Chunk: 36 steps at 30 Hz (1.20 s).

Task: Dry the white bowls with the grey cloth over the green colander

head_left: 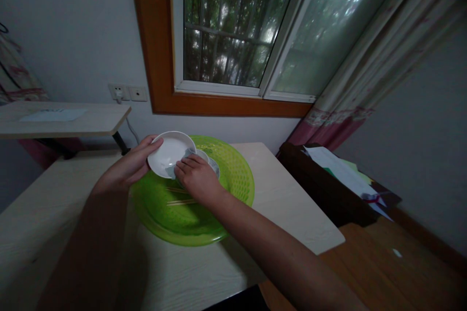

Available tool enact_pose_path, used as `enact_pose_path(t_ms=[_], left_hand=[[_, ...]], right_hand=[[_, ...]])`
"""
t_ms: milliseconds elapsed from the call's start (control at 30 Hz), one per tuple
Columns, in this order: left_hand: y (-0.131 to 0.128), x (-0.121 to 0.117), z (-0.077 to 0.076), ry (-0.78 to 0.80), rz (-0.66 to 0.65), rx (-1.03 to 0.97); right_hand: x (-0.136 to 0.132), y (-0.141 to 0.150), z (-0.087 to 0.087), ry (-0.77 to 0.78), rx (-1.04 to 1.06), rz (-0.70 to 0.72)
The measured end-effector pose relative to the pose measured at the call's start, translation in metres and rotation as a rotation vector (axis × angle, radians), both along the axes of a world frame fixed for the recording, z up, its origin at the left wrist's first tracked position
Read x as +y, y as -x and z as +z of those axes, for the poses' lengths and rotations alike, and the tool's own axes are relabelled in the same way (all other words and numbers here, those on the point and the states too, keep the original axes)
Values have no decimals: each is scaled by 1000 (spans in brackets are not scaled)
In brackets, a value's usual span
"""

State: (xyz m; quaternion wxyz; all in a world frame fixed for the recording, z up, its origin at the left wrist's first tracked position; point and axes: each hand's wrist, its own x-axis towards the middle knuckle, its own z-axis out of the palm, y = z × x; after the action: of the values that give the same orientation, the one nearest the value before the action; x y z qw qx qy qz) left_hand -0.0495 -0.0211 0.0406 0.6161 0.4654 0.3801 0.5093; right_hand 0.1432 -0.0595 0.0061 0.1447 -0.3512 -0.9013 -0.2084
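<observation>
My left hand [135, 161] grips the left rim of a white bowl [170, 149], thumb over the edge, and holds it tilted above a green plastic basin [246, 180]. With my right hand [199, 176] I press a thin grey cloth [170, 171] against the bowl's inner right side; the fingers are bent over it. Behind that hand, more white bowls [203, 155] sit in the basin, mostly covered from sight. Pale chopsticks [179, 202] lie in the basin under my hands, their right ends hidden.
The basin stands on a light wooden table [288, 204]. A raised shelf [62, 121] with a paper sheet on it stands at the left. Beyond the table are a window [233, 34] and wall sockets [127, 93]. Papers [343, 170] lie on a dark brown piece of furniture at the right.
</observation>
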Motion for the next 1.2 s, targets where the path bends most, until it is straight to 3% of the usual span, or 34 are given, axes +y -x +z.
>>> enact_pose_path(t_ms=[233, 367, 467, 700, 900, 1200], left_hand=[[16, -2, 1, 35, -52, 131], [10, 5, -5, 22, -69, 84], [0, 5, -4, 20, -4, 79], [-27, 5, -5, -51, 131, 24], [-30, 9, -16, -97, 70, 24], [-23, 13, -12, -59, 183, -31]], right_hand=[[0, 2, 0, -47, -68, 49], [1, 3, -3, -34, -74, 28], [1, 4, -6, 3, -61, -2], [0, 3, -12, 142, 161, 54], [4, 2, -15, 246, 286, 172], [7, -2, -7, 222, 247, 36]])
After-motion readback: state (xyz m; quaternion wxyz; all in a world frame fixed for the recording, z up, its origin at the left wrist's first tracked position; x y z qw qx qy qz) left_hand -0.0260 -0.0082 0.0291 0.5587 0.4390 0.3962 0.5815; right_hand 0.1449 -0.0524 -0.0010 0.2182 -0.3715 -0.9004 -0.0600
